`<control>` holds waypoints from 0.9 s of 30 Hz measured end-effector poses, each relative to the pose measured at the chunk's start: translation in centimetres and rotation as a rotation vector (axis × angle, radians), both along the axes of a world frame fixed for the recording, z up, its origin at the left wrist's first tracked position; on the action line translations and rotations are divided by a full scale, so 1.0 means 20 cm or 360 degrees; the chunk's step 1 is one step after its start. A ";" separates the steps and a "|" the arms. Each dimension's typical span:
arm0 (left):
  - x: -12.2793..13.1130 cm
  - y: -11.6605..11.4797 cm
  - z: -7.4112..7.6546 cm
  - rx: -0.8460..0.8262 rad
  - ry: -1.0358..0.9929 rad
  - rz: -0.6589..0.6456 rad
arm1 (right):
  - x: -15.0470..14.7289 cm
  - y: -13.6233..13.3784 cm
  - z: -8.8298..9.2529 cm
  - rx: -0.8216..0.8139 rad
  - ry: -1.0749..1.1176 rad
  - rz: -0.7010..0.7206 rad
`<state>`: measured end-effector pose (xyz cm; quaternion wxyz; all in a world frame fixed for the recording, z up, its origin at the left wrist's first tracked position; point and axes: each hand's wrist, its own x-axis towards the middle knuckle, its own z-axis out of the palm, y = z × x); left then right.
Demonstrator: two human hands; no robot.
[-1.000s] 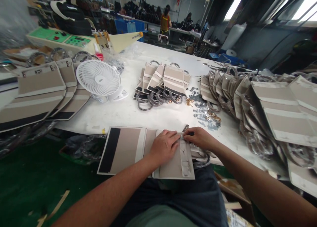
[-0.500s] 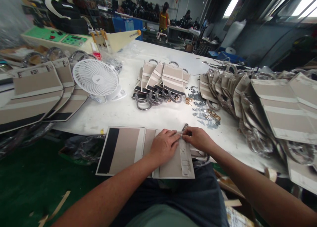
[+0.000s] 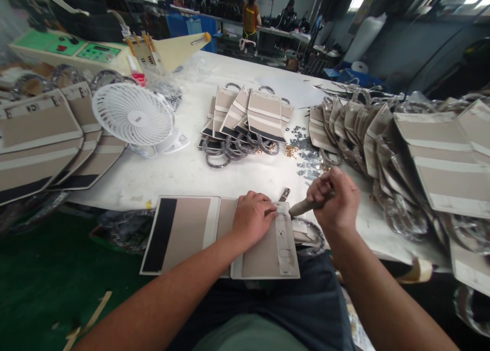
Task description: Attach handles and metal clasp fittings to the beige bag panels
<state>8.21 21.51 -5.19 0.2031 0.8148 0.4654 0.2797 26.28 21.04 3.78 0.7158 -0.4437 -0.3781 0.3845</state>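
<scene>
A beige bag panel (image 3: 191,233) with pale strips and a black band lies opened out at the table's front edge, partly over my lap. My left hand (image 3: 252,213) rests on its right half, fingers stretched toward a pale strip (image 3: 284,239) with small holes and marks. In my closed right hand (image 3: 337,200) is a thick grey-brown tapered tool (image 3: 306,206), its end close to the panel's upper right edge. Its exact kind is unclear. A small dark metal piece (image 3: 284,194) juts out beyond that edge. Under the panel's right side shows a plastic-wrapped round handle (image 3: 316,237).
Beige panels with wrapped handles (image 3: 245,119) lie mid-table; larger stacks stand at right (image 3: 440,157) and left (image 3: 34,152). Small metal fittings (image 3: 306,157) are scattered near the right stack. A white fan (image 3: 136,117) and a machine with green panels (image 3: 76,47) stand left. People (image 3: 250,19) are far back.
My right hand has moved from the panel's strip to the right and now holds the grey-brown tool. My left hand stays on the panel. The view has shifted slightly.
</scene>
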 end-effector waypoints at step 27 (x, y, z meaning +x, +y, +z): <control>0.01 0.29 0.13 -0.0691 0.0520 -0.0043 | -0.19 0.02 -0.19 -0.0141 -0.0664 0.0414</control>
